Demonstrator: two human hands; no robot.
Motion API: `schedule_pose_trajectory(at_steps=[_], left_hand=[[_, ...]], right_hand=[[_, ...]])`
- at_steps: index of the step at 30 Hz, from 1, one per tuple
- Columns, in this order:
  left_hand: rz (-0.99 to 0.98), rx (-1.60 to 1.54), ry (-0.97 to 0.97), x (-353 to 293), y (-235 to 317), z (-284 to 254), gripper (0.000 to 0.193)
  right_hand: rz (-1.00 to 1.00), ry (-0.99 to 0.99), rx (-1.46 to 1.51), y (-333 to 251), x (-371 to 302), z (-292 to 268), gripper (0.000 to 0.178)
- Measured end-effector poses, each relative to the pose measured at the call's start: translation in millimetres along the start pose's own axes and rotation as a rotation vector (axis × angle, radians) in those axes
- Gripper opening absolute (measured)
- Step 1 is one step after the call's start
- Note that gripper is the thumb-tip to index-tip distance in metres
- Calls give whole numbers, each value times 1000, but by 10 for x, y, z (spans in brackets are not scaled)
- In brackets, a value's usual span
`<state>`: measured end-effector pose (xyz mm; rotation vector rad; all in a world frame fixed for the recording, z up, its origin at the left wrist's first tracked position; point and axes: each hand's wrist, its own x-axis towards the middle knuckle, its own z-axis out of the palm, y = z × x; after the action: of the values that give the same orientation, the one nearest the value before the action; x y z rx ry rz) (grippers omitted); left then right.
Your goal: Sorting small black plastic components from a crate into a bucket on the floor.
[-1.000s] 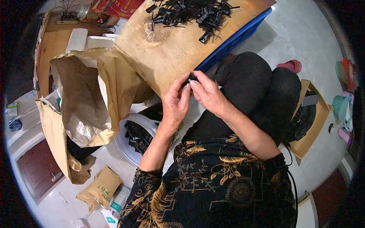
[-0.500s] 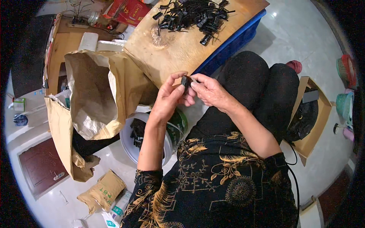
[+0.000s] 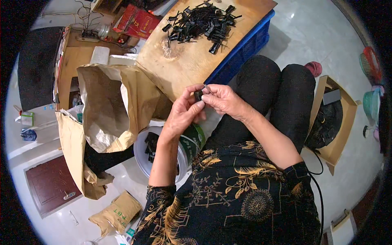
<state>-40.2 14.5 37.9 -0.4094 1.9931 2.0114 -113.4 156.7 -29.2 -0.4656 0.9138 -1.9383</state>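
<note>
My left hand is closed on a small black plastic part, its fingers curled round it. Pressed up close from the other side is my right hand, thumb and forefinger pinched together at the part. A thin grey piece sticks out at the right fingertips; its kind is too small to tell. Beyond the hands, a heap of black plastic parts with thin stems lies on a wooden board. Under my left forearm stands a white bucket with more black pieces inside.
A blue crate supports the board. On the left a large brown paper sack gapes open. A smaller brown bag lies on the floor. At the right is a cardboard box with black things inside, a cable beside it.
The view has shifted slightly, so the surroundings sit a little differently. Both hands stay together at the black part, which is tilted differently and more covered by the fingers.
</note>
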Motion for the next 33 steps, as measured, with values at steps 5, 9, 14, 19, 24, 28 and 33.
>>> schedule_pose_trajectory(at_steps=[5,9,14,19,24,28,33], left_hand=[[67,117,89,15,-70,49,38],[55,123,90,49,-119,-67,34],[24,151,79,134,-128,-101,22],[93,345,133,200,-117,-104,20],[251,671,282,250,-121,-45,24],[244,695,278,388,-89,-55,23],[78,86,346,933,-94,-170,13]], right_hand=[[-42,48,-118,67,36,36,17],[-16,127,-383,134,68,25,26],[-98,140,-542,227,140,10,24],[-156,196,-581,278,191,0,15],[-172,293,-656,240,257,39,17],[-145,362,-640,151,288,35,14],[-186,538,-310,195,356,-8,17]])
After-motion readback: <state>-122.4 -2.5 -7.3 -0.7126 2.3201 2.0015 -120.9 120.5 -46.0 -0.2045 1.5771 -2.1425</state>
